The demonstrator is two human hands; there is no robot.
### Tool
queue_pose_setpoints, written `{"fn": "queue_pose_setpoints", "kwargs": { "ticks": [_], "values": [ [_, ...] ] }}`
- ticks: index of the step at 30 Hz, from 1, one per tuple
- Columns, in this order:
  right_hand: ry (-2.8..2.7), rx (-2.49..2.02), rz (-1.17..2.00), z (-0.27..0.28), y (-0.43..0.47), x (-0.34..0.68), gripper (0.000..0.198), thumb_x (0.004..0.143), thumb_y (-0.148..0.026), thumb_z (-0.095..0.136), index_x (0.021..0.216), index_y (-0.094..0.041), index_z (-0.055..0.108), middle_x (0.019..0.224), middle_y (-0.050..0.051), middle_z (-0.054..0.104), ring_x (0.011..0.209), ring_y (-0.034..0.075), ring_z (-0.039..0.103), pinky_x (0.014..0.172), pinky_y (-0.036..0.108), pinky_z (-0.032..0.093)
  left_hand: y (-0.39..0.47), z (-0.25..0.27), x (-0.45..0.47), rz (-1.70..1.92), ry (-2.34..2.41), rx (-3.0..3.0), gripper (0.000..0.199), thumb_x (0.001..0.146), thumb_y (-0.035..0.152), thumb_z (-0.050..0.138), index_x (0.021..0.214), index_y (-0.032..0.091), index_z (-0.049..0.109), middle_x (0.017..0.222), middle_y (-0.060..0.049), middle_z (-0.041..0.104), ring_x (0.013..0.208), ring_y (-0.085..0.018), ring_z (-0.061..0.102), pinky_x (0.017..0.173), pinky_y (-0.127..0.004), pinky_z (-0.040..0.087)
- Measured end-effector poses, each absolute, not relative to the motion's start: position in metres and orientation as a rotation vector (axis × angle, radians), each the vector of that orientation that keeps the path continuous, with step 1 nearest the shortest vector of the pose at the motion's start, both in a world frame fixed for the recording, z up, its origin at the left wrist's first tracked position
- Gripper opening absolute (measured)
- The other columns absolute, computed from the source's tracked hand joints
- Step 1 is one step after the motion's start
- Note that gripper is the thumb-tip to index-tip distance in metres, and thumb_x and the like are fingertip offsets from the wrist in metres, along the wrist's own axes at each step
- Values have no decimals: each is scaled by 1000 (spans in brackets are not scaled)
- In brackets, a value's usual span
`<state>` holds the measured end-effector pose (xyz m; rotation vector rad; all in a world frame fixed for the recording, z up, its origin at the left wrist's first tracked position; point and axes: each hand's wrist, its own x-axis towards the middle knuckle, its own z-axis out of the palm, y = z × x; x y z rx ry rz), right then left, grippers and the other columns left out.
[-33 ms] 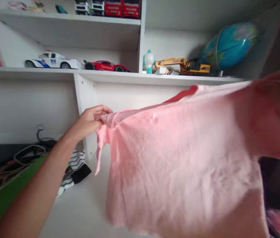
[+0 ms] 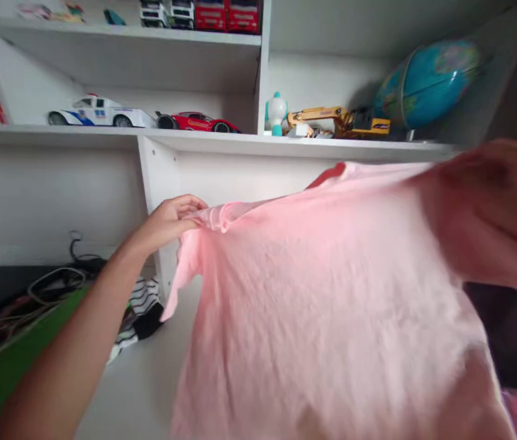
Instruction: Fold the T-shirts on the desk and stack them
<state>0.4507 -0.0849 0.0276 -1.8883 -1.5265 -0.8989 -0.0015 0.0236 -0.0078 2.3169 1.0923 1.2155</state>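
Observation:
A pink T-shirt (image 2: 322,293) hangs spread out in front of me, raised above the white tabletop. My left hand (image 2: 173,220) is closed on its shoulder at the left, and a short sleeve dangles below that hand. At the right edge, my right hand (image 2: 501,177) is blurred but closed on the other shoulder. The neckline, with its darker pink inside showing, lies along the top between both hands. The lower hem runs past the bottom of the view.
White shelves (image 2: 212,137) stand behind, holding a toy police car (image 2: 102,113), a red toy car (image 2: 197,122), a toy excavator (image 2: 341,121) and a globe (image 2: 432,82). Cables (image 2: 54,287), a green item (image 2: 15,366) and striped cloth (image 2: 143,299) lie on the left.
My right hand has shifted left and come further into view. The shirt's left side has swung left and lower, and its left sleeve flares outward. My left hand stays nearly in place.

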Motion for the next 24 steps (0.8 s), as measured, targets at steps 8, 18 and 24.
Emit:
{"fn": "queue_pose_setpoints", "kwargs": {
  "ticks": [8, 18, 24],
  "values": [
    [-1889, -2144, -561, -109, 48, 418, 24, 90, -25, 44, 110, -15, 53, 104, 8, 58, 86, 18, 57, 71, 32, 45, 129, -123, 20, 137, 2050, 2471, 50, 57, 34, 72, 103, 16, 61, 109, -15, 61, 100, -33, 55, 80, -42, 44],
    [-2255, -1935, -142, -262, 90, 316, 42, 91, -42, 39, 126, -18, 43, 129, 11, 46, 115, 23, 45, 94, 44, 37, 112, -222, 48, 124, 1830, 2665, 26, 84, 13, 38, 97, 14, 61, 101, -13, 61, 97, -24, 57, 82, -36, 43],
    [-2259, -1963, -85, -300, 96, 299, 60, 89, -55, 23, 140, -22, 25, 143, 11, 27, 132, 32, 16, 101, 52, 23, 98, -280, 43, 330, 1672, 2634, 42, 88, 33, 34, 127, 19, 43, 136, -11, 39, 128, -30, 26, 101, -50, 23]
  ]
}}
